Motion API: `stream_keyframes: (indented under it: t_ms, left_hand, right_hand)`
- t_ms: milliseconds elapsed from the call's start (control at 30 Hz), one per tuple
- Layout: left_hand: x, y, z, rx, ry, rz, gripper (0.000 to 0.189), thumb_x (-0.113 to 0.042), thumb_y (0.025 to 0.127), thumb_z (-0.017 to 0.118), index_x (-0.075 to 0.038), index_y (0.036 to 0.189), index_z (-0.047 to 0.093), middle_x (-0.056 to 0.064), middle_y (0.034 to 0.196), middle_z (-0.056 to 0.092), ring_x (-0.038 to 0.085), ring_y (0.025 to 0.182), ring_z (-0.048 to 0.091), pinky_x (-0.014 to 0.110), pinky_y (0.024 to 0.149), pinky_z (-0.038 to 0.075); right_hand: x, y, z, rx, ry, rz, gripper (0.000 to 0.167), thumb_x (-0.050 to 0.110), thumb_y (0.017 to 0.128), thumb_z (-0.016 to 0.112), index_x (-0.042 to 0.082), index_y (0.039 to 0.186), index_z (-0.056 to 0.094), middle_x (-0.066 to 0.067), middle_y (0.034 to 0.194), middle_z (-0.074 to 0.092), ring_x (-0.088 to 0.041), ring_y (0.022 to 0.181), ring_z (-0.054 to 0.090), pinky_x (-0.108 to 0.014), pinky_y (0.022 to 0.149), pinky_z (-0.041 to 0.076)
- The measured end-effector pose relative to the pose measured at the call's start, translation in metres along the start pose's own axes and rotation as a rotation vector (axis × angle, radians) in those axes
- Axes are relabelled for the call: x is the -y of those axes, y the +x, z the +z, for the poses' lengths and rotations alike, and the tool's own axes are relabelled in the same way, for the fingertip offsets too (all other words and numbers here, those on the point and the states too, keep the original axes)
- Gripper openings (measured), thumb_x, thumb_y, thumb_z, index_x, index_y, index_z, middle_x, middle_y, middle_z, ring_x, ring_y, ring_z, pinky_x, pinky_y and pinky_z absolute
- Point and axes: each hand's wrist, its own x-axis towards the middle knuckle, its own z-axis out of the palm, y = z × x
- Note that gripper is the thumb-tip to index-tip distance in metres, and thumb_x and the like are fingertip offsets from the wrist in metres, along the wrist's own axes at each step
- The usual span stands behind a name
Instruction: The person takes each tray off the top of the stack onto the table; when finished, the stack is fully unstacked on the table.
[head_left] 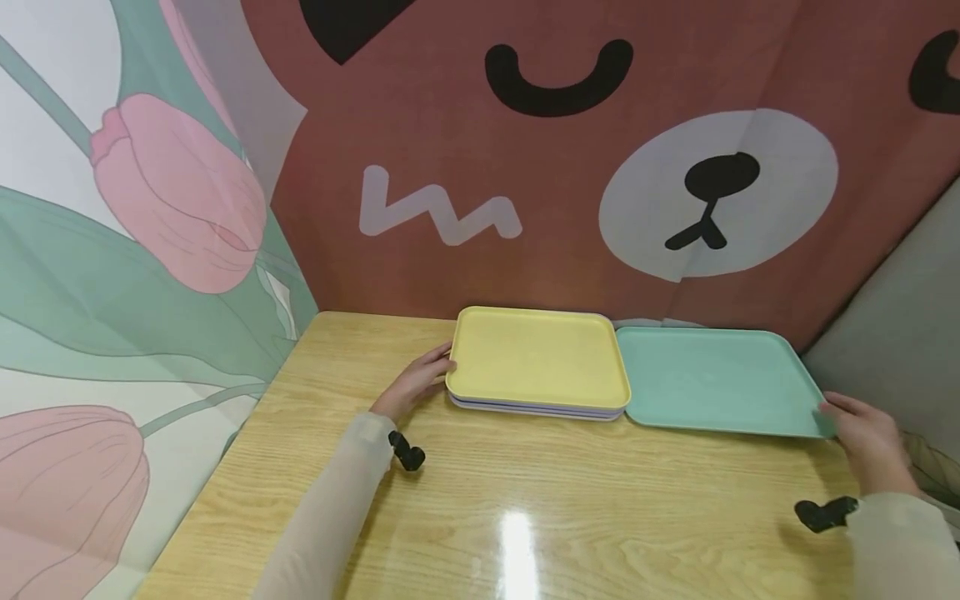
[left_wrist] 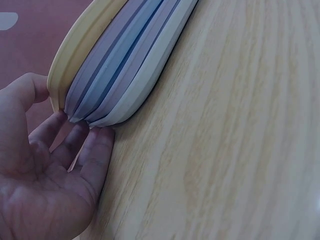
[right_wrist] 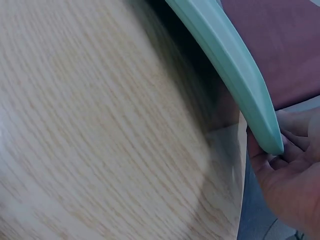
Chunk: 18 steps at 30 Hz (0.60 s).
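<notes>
On top of a stack of trays (left_wrist: 112, 61) lies a yellow tray (head_left: 540, 357); lavender, blue and cream edges show beneath it in the left wrist view. My left hand (head_left: 414, 385) holds the stack's left end, the thumb bent over the yellow rim and the fingertips against the lower edges. To the right, a mint green tray (head_left: 716, 379) adjoins the stack. My right hand (head_left: 870, 437) grips its near right corner, fingers under the rim (right_wrist: 260, 112). That end is raised, with a dark shadow below it.
The wooden table (head_left: 600, 517) meets a brown cloth backdrop (head_left: 420, 275) with a bear face behind the trays. A tulip-patterned cloth (head_left: 180, 192) hangs at the left. Grey fabric (head_left: 900, 317) stands beyond the right side. In the right wrist view, the table edge runs beside my hand.
</notes>
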Motion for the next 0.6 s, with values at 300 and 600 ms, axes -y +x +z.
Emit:
stream_keyframes:
  t_ms: [300,600]
  left_hand:
    - [-0.001,0.0,0.0,0.009,0.009,0.005,0.067,-0.029,0.099,0.062,-0.025,0.159,0.034,0.003,0.165,0.03,0.022,0.144,0.041,0.046,0.115,0.039]
    - [-0.001,0.0,0.0,0.013,-0.001,0.008,0.067,-0.025,0.099,0.061,-0.024,0.16,0.032,0.004,0.165,0.029,0.024,0.144,0.042,0.046,0.116,0.039]
  right_hand:
    - [0.003,0.001,0.005,0.017,-0.058,-0.015,0.075,0.043,0.106,0.037,-0.002,0.159,0.011,-0.028,0.165,-0.002,-0.05,0.15,0.0,-0.065,0.118,0.017]
    - [0.008,-0.004,0.012,-0.018,-0.098,-0.021,0.071,0.044,0.106,0.035,-0.001,0.159,0.02,-0.025,0.166,0.008,-0.05,0.149,0.009,-0.065,0.116,0.022]
